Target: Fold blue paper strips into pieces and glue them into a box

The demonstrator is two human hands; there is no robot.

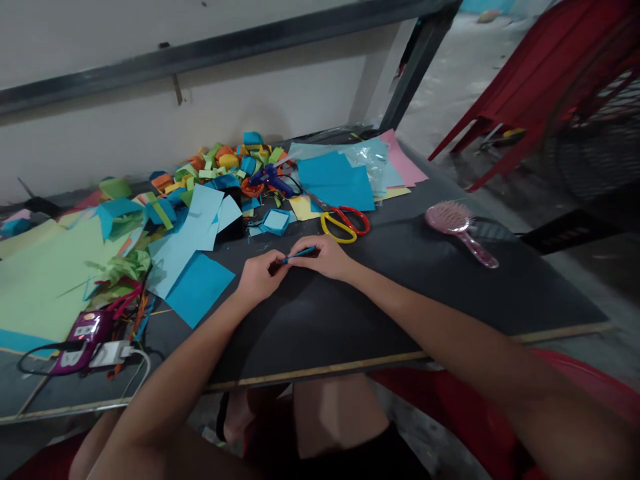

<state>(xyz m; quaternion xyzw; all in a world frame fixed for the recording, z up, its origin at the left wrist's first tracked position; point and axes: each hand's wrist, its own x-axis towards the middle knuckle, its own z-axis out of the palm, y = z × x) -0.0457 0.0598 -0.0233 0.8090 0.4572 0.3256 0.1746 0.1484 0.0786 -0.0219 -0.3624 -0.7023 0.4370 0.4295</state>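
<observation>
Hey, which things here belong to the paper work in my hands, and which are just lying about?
Likely part of the job:
- held blue paper
- scissors
- glue gun
- loose sheets
- folded pieces

Probably just lying about:
- hairbrush
- red chair
- fan
</observation>
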